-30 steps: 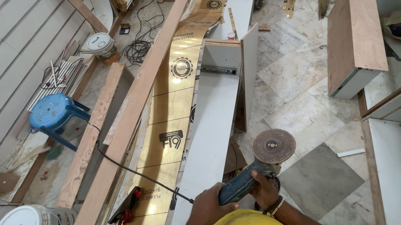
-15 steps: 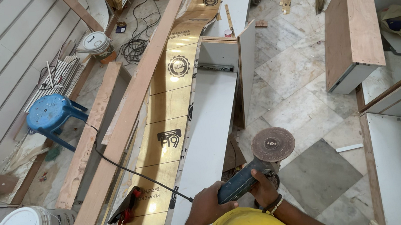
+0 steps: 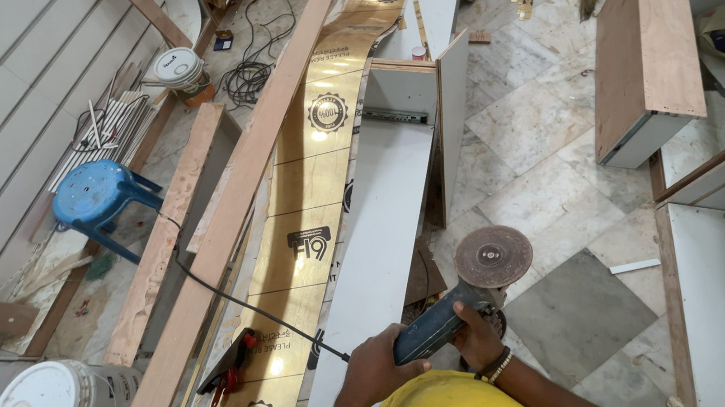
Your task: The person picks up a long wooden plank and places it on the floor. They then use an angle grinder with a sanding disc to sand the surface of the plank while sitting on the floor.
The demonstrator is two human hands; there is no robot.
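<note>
Grinder gripped between left hand, right hand, disc forward

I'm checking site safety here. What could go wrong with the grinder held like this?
The angle grinder sits in both bare hands, the right hand close under the exposed disc, so a slip could cut fingers. Its black cord trails across the wooden plank and gold sheet; it might snag and jerk the tool.

Both hands low, apparently curled in grip
</note>
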